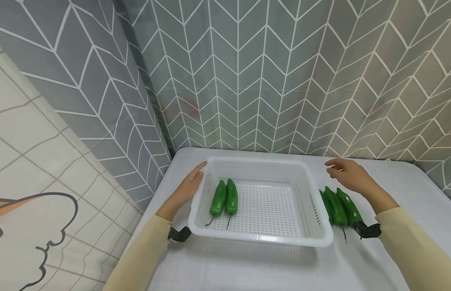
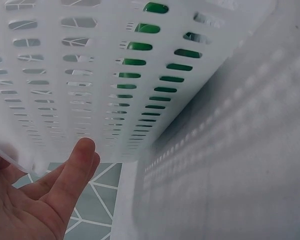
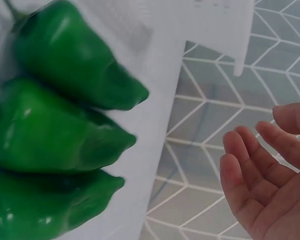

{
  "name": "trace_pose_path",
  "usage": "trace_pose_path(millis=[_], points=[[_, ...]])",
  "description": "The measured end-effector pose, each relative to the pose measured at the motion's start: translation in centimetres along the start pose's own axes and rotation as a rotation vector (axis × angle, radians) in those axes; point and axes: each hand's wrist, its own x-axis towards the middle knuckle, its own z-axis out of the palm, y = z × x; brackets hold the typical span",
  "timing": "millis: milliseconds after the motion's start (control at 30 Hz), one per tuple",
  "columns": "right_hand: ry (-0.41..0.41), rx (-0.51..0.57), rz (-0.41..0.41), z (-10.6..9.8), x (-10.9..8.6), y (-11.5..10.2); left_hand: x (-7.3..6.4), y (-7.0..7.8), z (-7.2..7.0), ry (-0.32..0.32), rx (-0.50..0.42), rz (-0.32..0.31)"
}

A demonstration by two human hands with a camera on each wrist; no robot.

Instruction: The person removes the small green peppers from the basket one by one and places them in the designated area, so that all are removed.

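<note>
A white plastic basket (image 1: 261,238) with slotted walls sits on the table. Inside it, at the left, two green peppers (image 1: 218,198) lie side by side with their stems toward me. My left hand (image 1: 187,188) holds the basket's left rim, fingers along the outer wall; in the left wrist view the rim partly hides the thumb. To the right of the basket, my right hand (image 1: 347,174) hovers with loosely bent fingers and nothing in them. Three more green peppers (image 3: 55,130) lie in a row below it, one partly behind the basket in the head view.
A white cloth covers the table (image 1: 403,182). Behind it hangs a grey-green curtain (image 1: 247,81) with white chevron lines. At the left is a pale tiled surface (image 1: 65,161). Each wrist carries a black strap mount (image 1: 367,229).
</note>
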Motion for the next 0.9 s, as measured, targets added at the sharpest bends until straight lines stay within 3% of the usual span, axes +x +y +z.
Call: trace_pose_path(millis=[33,500,900], points=[[-0.001,0.001,-0.005,0.0,0.1,-0.2,0.2,-0.5,0.0,0.002,0.005,0.004],[-0.016,0.072,-0.104,0.0,1.1,-3.7,0.1,-0.4,0.0,0.001,-0.002,0.016],[-0.066,0.109,-0.128,0.5,2.7,-6.4,0.2,-0.3,0.0,0.008,0.009,0.001]])
